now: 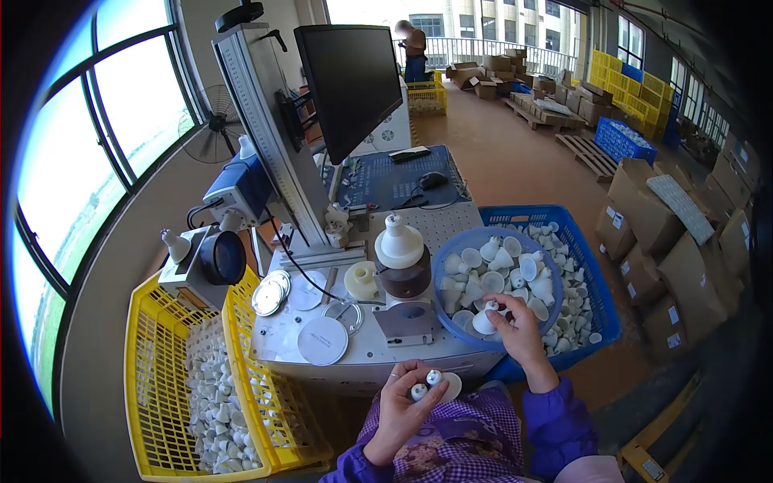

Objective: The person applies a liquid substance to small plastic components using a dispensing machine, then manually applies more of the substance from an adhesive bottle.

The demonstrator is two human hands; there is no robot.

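Note:
My left hand point(407, 402) is closed around white cone-shaped bulb housings point(452, 386); two of their narrow tips show between the fingers, above my lap. With its fingertips my right hand point(522, 334) pinches one white bulb housing point(483, 324) at the near edge of a translucent round basin point(443, 312). Many similar housings lie loose in the basin. Ahead of my hands, another housing point(398, 239) stands tip up on the dark round fixture point(405, 280) of a marking machine.
The basin rests on a blue crate point(605, 310) of housings at right. A yellow crate point(145, 386) of housings stands at left. The worktop holds metal discs point(323, 340), a monitor point(350, 88) and a mouse point(432, 180). Cartons point(644, 201) are stacked at right; a person point(413, 52) stands far back.

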